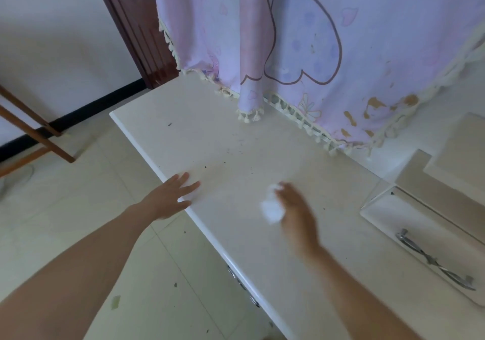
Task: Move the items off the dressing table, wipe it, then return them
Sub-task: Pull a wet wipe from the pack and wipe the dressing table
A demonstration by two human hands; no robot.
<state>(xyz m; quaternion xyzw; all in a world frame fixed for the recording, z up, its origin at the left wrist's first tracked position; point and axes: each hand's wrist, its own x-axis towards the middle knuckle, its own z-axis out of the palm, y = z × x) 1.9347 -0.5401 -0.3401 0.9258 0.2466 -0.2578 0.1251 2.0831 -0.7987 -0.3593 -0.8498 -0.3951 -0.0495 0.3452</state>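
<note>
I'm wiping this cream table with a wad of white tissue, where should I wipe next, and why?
Probably sweep the crumpled white tissue in your right hand forward, toward the pink patterned curtain: dark specks dot the cream tabletop there.

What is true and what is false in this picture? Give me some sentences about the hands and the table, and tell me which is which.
1. The right hand holds a white wad on the dressing table. True.
2. The left hand grips a bottle. False: its fingers are straight, and it rests at the table's edge, holding nothing.
3. Small dark specks lie on the table top. True.
4. The hanging cloth behind the table is green. False: it is pink and lilac.
</note>
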